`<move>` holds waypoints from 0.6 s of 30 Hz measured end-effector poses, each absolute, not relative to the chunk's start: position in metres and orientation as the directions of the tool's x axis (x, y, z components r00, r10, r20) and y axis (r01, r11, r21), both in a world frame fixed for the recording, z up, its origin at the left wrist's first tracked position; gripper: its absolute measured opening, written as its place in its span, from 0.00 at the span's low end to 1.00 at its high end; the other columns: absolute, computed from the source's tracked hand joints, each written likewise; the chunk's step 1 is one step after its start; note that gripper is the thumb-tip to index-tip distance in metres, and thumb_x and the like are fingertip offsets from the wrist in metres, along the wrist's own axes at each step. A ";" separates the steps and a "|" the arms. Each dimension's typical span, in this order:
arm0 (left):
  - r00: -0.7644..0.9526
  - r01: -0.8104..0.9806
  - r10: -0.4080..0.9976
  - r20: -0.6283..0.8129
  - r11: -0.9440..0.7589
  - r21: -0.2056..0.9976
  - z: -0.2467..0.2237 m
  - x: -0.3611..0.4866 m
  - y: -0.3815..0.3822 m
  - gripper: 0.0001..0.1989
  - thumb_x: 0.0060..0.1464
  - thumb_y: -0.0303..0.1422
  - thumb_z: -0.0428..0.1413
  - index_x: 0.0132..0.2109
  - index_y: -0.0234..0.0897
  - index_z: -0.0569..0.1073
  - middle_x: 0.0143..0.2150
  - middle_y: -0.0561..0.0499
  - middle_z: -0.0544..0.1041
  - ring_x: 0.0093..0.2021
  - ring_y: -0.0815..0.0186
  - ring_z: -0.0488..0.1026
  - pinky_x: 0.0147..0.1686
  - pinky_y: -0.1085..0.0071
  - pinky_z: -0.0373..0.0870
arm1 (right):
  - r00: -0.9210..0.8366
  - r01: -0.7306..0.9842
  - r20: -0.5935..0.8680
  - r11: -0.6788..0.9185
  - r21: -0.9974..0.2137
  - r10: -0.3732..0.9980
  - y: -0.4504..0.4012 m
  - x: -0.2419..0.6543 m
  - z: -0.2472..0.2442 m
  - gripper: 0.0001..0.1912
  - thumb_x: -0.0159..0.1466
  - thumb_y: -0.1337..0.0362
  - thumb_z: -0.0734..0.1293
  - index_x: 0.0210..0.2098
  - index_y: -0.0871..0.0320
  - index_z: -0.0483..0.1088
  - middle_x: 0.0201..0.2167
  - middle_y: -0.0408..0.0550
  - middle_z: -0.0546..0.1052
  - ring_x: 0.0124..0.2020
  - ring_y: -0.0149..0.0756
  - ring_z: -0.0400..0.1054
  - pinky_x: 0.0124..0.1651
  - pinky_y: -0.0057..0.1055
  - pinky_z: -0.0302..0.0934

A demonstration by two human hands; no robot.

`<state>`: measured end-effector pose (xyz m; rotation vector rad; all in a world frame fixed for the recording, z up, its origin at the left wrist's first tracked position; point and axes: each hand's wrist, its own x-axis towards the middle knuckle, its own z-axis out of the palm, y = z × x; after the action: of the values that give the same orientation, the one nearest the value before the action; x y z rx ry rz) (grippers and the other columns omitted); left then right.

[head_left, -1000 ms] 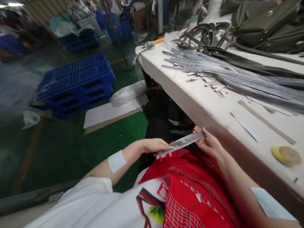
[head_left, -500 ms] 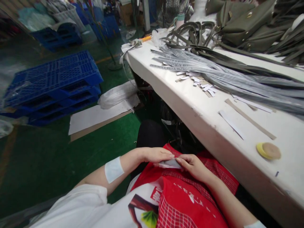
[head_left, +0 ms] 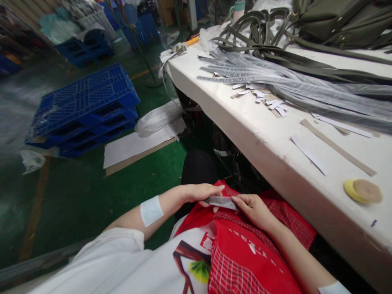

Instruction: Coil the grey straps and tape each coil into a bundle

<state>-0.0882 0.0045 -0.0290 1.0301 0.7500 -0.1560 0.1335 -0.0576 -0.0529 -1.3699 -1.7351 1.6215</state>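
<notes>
Above my lap, a short flat grey strip that looks plastic-covered spans the gap between my two hands. My left hand is closed around its left end, the thumb stretched out above and some fingers underneath. The other end is pinched between the thumb and fingers of my right hand. Part of the strip is hidden in the left palm. Beneath both hands lies the red apron.
To the right, a white table bears plastic-wrapped straps, dark green straps, paper scraps and a yellow-edged tape roll. Dark green bags lie farther back. Blue pallets and cardboard are on the floor.
The left hand has turned, its thumb lifting away from the fingers, so more of the strip shows. The right hand still pinches its end. The view has shifted slightly.
</notes>
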 end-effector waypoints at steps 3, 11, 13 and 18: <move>0.778 0.484 0.123 -0.616 0.507 0.713 -0.027 -0.090 0.005 0.31 0.55 0.58 0.48 0.28 0.33 0.75 0.14 0.54 0.65 0.13 0.73 0.55 0.15 0.74 0.48 | -0.418 0.391 -0.311 -0.140 -0.910 0.853 -0.057 0.139 -0.051 0.27 0.67 0.47 0.57 0.23 0.59 0.71 0.19 0.43 0.73 0.23 0.32 0.65 0.28 0.26 0.56; 0.863 -0.033 0.354 -0.360 0.752 0.659 0.018 -0.073 0.013 0.17 0.54 0.44 0.60 0.38 0.31 0.75 0.15 0.60 0.61 0.13 0.76 0.56 0.14 0.80 0.52 | -0.443 0.510 -0.185 0.077 -0.857 0.877 -0.046 0.141 -0.061 0.17 0.63 0.53 0.63 0.46 0.57 0.72 0.44 0.52 0.77 0.44 0.43 0.70 0.49 0.36 0.61; 0.720 -0.314 0.657 -0.224 0.597 0.738 0.028 -0.061 0.024 0.16 0.54 0.40 0.61 0.44 0.32 0.75 0.24 0.54 0.72 0.23 0.72 0.70 0.26 0.77 0.66 | -0.448 0.516 -0.221 0.049 -0.855 0.866 -0.046 0.128 -0.054 0.18 0.67 0.52 0.58 0.37 0.58 0.73 0.34 0.49 0.77 0.35 0.40 0.70 0.42 0.33 0.62; 0.356 -0.063 0.925 0.131 -0.116 0.991 0.035 -0.040 0.044 0.15 0.63 0.39 0.50 0.51 0.36 0.74 0.49 0.43 0.77 0.52 0.60 0.72 0.55 0.64 0.63 | -0.555 0.164 -0.183 -0.109 -0.980 0.811 -0.056 0.111 0.010 0.30 0.69 0.45 0.53 0.28 0.61 0.72 0.17 0.41 0.66 0.20 0.28 0.59 0.24 0.24 0.53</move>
<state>-0.0402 0.0437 0.0351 1.4209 0.8421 1.0384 0.1106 -0.0564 0.0098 -1.0737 -1.6723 1.7112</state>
